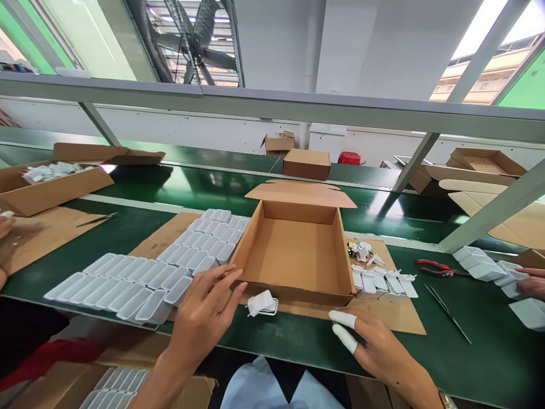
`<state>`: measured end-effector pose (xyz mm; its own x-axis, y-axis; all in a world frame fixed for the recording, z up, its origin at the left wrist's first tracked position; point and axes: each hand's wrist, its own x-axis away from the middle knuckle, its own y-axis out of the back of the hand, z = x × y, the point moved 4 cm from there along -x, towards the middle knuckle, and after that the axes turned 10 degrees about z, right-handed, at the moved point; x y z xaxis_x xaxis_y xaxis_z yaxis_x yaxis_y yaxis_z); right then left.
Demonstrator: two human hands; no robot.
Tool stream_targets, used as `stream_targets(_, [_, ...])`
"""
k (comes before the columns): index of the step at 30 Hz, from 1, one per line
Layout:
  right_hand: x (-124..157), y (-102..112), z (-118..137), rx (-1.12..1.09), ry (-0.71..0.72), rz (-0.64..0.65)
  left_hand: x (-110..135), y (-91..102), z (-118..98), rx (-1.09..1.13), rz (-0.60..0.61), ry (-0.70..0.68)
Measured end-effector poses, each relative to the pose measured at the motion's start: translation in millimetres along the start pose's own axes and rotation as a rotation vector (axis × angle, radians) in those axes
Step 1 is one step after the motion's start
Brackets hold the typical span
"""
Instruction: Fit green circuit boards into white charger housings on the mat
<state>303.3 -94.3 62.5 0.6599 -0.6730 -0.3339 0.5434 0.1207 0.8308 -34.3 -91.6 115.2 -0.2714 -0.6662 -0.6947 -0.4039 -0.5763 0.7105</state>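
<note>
An open cardboard box [298, 247] stands in front of me with its flap folded back; its inside is bare. My left hand [204, 312] is at its front left corner, fingers loosely spread, with nothing seen in them. Near the front right corner is my right hand [374, 343], fingers apart, with white finger cots on two fingertips. I cannot tell whether either hand touches the cardboard. Between the hands, at the box's front edge, lies a small white plastic case [261, 304] with a part tilted on it. Rows of white plastic trays [128, 278] fill the left side.
Right of the box are white cases [383, 281] and small parts [361, 251] on a cardboard sheet [395, 315]. Red-handled pliers [440, 268] and tweezers [447, 312] lie farther right. Co-workers' hands show at both edges. A metal rail [272, 108] crosses above the green bench.
</note>
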Motion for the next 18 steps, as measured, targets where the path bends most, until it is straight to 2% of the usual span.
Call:
stream_targets(4, [-11.6,15.5,15.3,0.041,0.057,-0.16,16.1,5.6,6.1,0.057,-0.022,0.055])
stream_targets(6, [-15.7,18.7,18.4,0.066,0.057,-0.218,27.7,1.9,3.5,0.115,0.018,0.048])
stream_targets(10, [-20.3,11.4,16.1,0.106,0.004,-0.262,56.0,-22.7,-3.9,0.192,0.169,0.027])
stream_targets(12, [-21.7,6.0,14.4,0.14,-0.028,-0.282,69.3,-38.2,-4.7,0.2,0.203,0.056])
stream_targets(18, [-27.1,2.1,16.1,0.198,-0.063,-0.321,90.2,-69.7,5.1,0.289,0.236,0.292])
